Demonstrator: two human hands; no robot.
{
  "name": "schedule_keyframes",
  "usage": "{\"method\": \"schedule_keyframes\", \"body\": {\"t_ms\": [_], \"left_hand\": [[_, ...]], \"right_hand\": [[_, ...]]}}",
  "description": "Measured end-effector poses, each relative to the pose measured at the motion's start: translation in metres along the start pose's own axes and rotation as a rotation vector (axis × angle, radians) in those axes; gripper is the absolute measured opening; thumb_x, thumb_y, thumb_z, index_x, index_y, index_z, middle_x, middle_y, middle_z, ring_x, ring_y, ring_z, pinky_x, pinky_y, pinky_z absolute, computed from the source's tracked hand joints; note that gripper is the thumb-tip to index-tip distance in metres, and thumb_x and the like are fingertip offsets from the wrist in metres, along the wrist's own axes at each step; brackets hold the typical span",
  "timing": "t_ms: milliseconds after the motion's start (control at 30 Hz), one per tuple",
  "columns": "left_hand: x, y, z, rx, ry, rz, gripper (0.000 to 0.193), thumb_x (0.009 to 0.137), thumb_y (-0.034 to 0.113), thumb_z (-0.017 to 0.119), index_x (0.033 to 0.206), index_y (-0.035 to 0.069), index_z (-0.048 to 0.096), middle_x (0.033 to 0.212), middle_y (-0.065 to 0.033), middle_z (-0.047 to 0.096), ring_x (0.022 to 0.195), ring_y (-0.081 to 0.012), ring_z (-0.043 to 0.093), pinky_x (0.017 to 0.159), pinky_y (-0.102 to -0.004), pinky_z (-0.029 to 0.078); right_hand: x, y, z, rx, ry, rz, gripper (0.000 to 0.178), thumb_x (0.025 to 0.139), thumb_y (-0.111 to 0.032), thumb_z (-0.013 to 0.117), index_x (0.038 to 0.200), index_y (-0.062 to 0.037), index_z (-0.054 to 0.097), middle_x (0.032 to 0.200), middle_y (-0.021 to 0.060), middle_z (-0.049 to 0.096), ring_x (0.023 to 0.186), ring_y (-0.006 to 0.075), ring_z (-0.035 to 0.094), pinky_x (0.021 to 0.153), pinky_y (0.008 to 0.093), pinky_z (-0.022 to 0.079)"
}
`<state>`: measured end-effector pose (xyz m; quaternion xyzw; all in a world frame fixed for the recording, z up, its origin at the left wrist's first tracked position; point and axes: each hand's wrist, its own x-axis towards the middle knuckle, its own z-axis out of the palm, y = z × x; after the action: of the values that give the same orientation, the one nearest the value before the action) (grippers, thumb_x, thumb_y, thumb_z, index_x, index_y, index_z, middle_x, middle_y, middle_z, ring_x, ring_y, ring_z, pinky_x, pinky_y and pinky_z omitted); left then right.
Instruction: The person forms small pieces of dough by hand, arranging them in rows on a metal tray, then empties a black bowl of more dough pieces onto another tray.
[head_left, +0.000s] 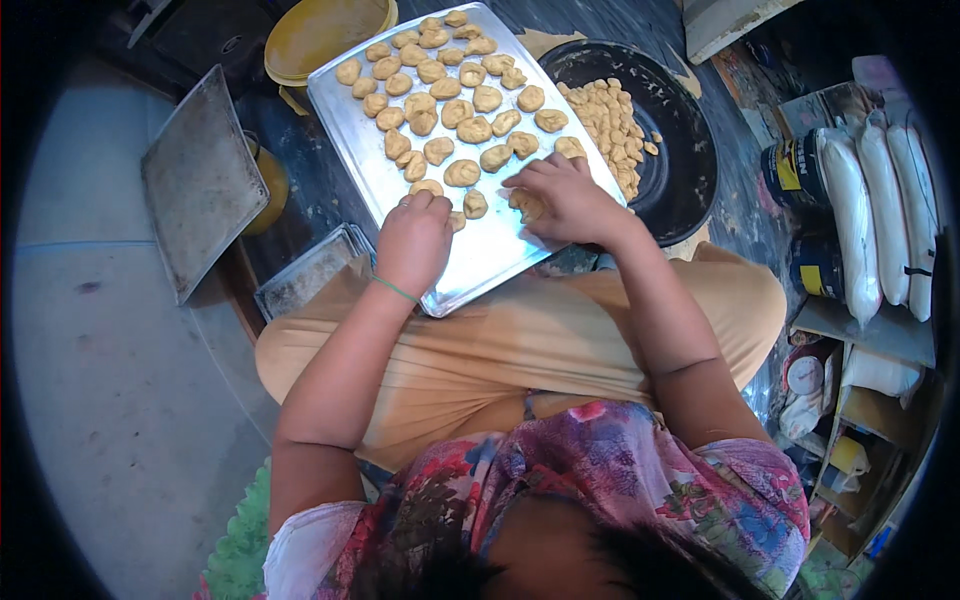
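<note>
Left hand [415,240] curling beside small dough piece [457,221] on silver tray [500,262]; grip hidden, cannot tell. Right hand [565,203] grasping dough lump [527,206] between thumb and fingers, palm down. Tray lying angled, near corner overlapping crossed legs [480,355], probably for easy reach. Dough pieces [461,173] sitting mostly apart, perhaps against sticking. Beside tray's right edge, black basin [692,150] holding smaller pieces [605,120], likely close for right hand.

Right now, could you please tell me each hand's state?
Left hand: curled beside a small dough piece; grip cannot be told.
Right hand: curved over another dough piece; grip cannot be told.
</note>
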<state>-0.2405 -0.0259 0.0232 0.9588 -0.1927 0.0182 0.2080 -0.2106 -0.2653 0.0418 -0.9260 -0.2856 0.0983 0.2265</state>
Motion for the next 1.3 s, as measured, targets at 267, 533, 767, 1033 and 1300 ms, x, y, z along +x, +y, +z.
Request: {"method": "schedule_keyframes", "body": {"t_ms": [267, 533, 767, 1033, 1300], "left_hand": [[0.023, 0.011, 0.013, -0.045, -0.049, 0.208, 0.022, 0.079, 0.019, 0.065, 0.097, 0.007, 0.063, 0.1, -0.0077, 0.061, 0.1, -0.0281, 0.055, 0.088, -0.0404, 0.04], [0.041, 0.03, 0.016, -0.048, 0.014, 0.281, 0.024, 0.079, 0.022, 0.064, 0.099, 0.007, 0.064, 0.112, -0.0088, 0.057, 0.109, -0.0275, 0.05, 0.092, -0.0422, 0.037], [0.06, 0.045, 0.027, 0.058, -0.173, 0.329, 0.037, 0.08, 0.022, 0.063, 0.115, 0.011, 0.059, 0.126, -0.0079, 0.053, 0.117, -0.0264, 0.047, 0.097, -0.041, 0.034], [0.066, 0.053, 0.045, 0.113, -0.094, 0.386, 0.043, 0.08, 0.025, 0.063, 0.12, 0.01, 0.057, 0.132, -0.0097, 0.049, 0.122, -0.0272, 0.044, 0.095, -0.0413, 0.033], [0.07, 0.073, 0.043, -0.363, 0.103, 0.265, 0.038, 0.082, 0.022, 0.067, 0.115, 0.006, 0.058, 0.117, -0.0108, 0.058, 0.109, -0.0247, 0.054, 0.088, -0.0406, 0.04]], "right_hand": [[0.009, 0.013, 0.017, -0.039, 0.295, 0.142, 0.026, 0.073, -0.025, 0.072, 0.096, -0.0132, 0.069, 0.087, 0.0041, 0.066, 0.09, 0.0222, 0.055, 0.085, 0.0356, 0.035], [-0.022, 0.059, -0.007, -0.052, 0.206, 0.162, 0.031, 0.074, -0.024, 0.069, 0.104, -0.0181, 0.066, 0.114, 0.0055, 0.053, 0.112, 0.0267, 0.047, 0.094, 0.0392, 0.032], [-0.018, 0.073, 0.008, 0.051, 0.353, 0.212, 0.034, 0.073, -0.025, 0.072, 0.105, -0.0151, 0.066, 0.112, 0.0073, 0.054, 0.112, 0.0287, 0.047, 0.094, 0.0404, 0.034], [-0.019, 0.088, 0.002, 0.279, 0.313, 0.309, 0.039, 0.067, -0.008, 0.069, 0.105, -0.0092, 0.064, 0.092, 0.0123, 0.063, 0.088, 0.0335, 0.059, 0.077, 0.0378, 0.047], [-0.034, 0.071, -0.022, 1.167, 0.237, 0.171, 0.025, 0.071, 0.006, 0.058, 0.094, -0.0029, 0.058, 0.093, 0.0009, 0.06, 0.09, 0.0096, 0.057, 0.08, 0.024, 0.046]]}}
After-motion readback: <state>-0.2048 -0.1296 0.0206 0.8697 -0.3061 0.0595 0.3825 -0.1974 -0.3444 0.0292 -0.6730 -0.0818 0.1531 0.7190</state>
